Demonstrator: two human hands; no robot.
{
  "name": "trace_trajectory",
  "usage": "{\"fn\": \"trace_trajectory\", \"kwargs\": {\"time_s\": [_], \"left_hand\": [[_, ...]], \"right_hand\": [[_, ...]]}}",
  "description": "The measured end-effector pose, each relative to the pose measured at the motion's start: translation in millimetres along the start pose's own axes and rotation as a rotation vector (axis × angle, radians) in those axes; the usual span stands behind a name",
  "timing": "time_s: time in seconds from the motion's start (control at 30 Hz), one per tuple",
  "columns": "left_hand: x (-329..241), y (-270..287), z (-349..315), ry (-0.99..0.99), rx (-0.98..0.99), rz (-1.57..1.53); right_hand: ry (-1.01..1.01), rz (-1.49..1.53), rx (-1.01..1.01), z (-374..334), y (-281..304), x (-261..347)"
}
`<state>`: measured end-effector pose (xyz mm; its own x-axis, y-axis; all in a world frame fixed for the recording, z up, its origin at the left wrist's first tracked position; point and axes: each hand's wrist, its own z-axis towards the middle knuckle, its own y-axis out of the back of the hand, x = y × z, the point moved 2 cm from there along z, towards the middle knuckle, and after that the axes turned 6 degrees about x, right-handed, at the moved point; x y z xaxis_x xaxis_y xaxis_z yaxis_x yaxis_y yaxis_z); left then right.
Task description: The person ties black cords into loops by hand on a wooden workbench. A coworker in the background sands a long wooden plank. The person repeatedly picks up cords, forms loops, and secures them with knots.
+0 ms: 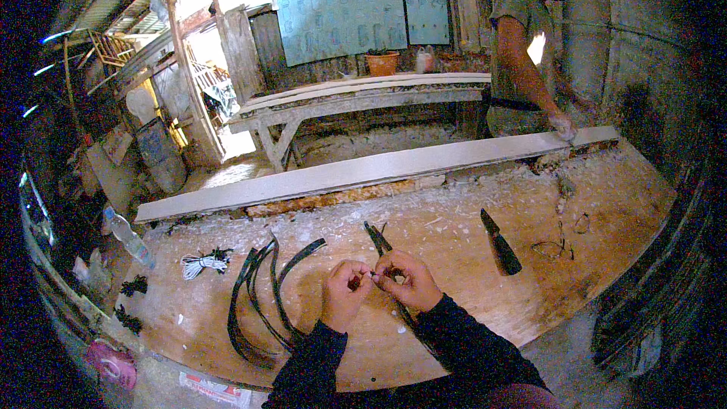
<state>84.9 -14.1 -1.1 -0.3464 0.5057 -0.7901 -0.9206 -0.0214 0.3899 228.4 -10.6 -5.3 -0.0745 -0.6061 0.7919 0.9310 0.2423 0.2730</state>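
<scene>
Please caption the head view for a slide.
Left hand meets right hand beside curved dark strips on a wooden table.

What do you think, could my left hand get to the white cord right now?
Probably yes: the white cord lies uncovered, though the left hand would have to leave the right hand and pass over the black strips.

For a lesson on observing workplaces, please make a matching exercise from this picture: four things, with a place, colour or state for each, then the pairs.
1. Curved strips
2. Tapered tool
3. Round container at the back
4. Bundle of cord

A. Orange
B. White, on the tabletop
C. Lying to the right of both hands: left hand, right hand
D. Dark, lying just left of the left hand

Pairs: 1-D, 2-C, 3-A, 4-B
</scene>
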Motion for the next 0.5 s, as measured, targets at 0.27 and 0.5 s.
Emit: {"fn": "trace_trajectory", "kwargs": {"time_s": [0.27, 0.5], "left_hand": [[-9.8, 5.6, 0.3, -0.197, -0.031, 0.090], [-13.9, 5.4, 2.9, -0.292, -0.017, 0.284]], "right_hand": [[-0.273, 0.228, -0.014, -0.9, -4.5, -2.6], [-0.308, 0.370, 0.050, 1.2, -0.2, -0.9]]}}
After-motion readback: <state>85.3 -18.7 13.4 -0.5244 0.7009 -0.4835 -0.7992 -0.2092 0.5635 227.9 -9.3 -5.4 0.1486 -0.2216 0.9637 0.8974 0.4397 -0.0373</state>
